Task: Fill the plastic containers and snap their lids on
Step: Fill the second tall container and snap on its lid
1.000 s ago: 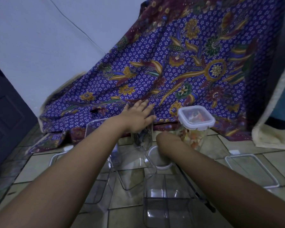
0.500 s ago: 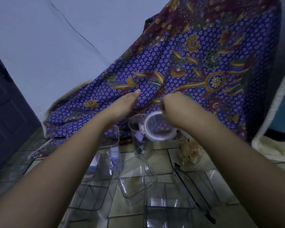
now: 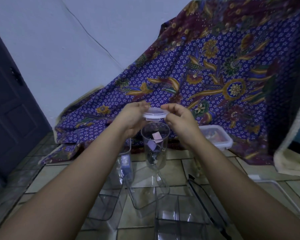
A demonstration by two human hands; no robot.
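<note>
A round white lid (image 3: 154, 113) is held level between my left hand (image 3: 132, 118) and my right hand (image 3: 179, 120), each gripping one side of its rim. Just below it stands a tall round clear container (image 3: 155, 144) on the tiled floor, with small pink, lilac and dark pieces inside. The lid hovers a little above the container's open mouth without touching it. To the right, partly behind my right forearm, a square container (image 3: 216, 138) with a white lid on holds orange and pale pieces.
Several empty clear containers (image 3: 145, 191) lie on the floor near me. A flat clear lid (image 3: 277, 191) lies at the right, a dark utensil (image 3: 204, 203) beside my right arm. A patterned blue cloth (image 3: 206, 75) drapes behind; a dark door (image 3: 9, 110) at left.
My right hand lifted the round lid from the floor and brought it over the tall container. My left hand left the container's top and took hold of the lid's other side.
</note>
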